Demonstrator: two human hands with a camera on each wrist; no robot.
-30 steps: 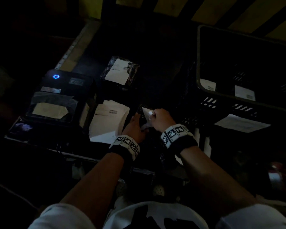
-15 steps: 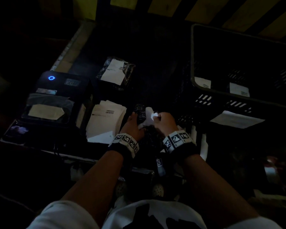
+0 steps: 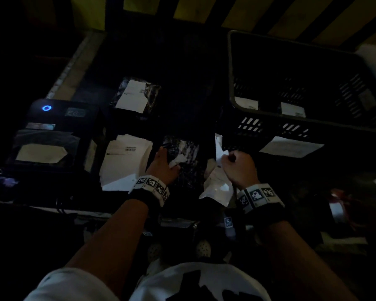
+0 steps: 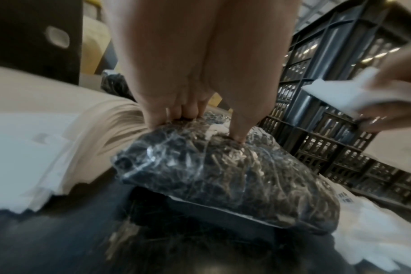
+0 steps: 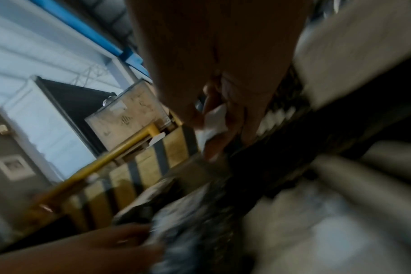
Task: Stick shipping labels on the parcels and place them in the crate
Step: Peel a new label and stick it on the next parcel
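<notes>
A: Quick pass. The parcel (image 4: 225,178), how does it handle?

B: Soft, I'd judge. Clear crinkly bag over dark stuff, light, dents under fingertips, slick film. The left hand (image 3: 162,165) grips its far end, thumb on top, other fingers curled over the far edge. It lies on the dark worktop right under that hand. Best hold is those ends; the flat top should stay free for the label.

A: Right hand?

B: The right hand (image 3: 237,168) pinches a crumpled white paper (image 3: 220,152), off to the right of the left grip, not touching the parcel. Label or peeled backing, can't tell. The wrist view's blurred.

A: Counts?

B: One parcel in the grip. One more labelled parcel (image 3: 136,97) beyond it, well apart. One crate (image 3: 269,127) to the right of both hands, two white labels showing inside; the parcels under them are too dark to count. One stack of label sheets (image 3: 126,161) just left of the left hand.
</notes>
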